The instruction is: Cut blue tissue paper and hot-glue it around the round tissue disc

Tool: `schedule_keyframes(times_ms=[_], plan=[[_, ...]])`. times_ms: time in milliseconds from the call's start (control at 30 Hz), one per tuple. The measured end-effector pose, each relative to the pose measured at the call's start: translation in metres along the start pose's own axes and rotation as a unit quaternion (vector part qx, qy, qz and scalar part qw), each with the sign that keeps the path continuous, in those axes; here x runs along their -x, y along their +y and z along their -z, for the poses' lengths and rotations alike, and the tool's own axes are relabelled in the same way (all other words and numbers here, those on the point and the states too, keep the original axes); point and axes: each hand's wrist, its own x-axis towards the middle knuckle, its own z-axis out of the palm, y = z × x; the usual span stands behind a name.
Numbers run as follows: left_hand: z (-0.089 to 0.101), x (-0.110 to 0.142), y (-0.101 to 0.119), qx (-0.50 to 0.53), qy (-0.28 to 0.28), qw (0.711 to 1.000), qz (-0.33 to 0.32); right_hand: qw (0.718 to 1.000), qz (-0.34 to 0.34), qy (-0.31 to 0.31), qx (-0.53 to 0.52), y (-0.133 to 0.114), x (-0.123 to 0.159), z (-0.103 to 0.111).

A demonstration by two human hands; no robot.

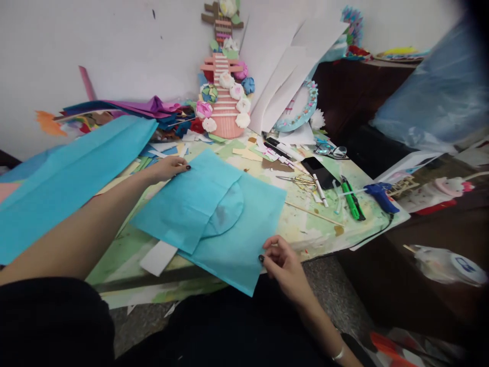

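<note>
A light-blue sheet of thin paper lies across the front of the table, its near corner hanging past the edge. On it rests a round blue piece with darker smudges, partly covered by a smaller light-blue sheet. My left hand pinches the upper left edge of the smaller sheet. At the right edge of the larger sheet, my right hand has its fingers curled, with thumb and forefinger closed on the paper. A white strip sticks out below the sheets.
A long folded blue sheet lies at left. A flower-covered paper guitar leans on the wall. Scissors, a phone, a green cutter, a blue glue gun and eyeglasses lie at right.
</note>
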Motion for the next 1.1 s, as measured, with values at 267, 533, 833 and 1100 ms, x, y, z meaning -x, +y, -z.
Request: schedule_keyframes(times_ms=[267, 533, 833, 1100], plan=[[-0.017, -0.06, 0.041, -0.039, -0.063, 0.996, -0.05, 0.973, 0.062, -0.22, -0.015, 0.023, 0.003, -0.076], [-0.039, -0.006, 0.119, -0.036, 0.034, 0.991, -0.123, 0.861, 0.285, -0.328, 0.265, 0.01, 0.001, -0.027], [-0.058, 0.219, 0.151, -0.152, -0.132, 0.94, -0.276, 0.751, 0.416, 0.14, 0.493, 0.007, -0.008, 0.055], [-0.063, 0.252, 0.074, -0.237, -0.085, 0.927, -0.277, 0.755, 0.416, -0.061, 0.503, -0.033, -0.066, 0.08]])
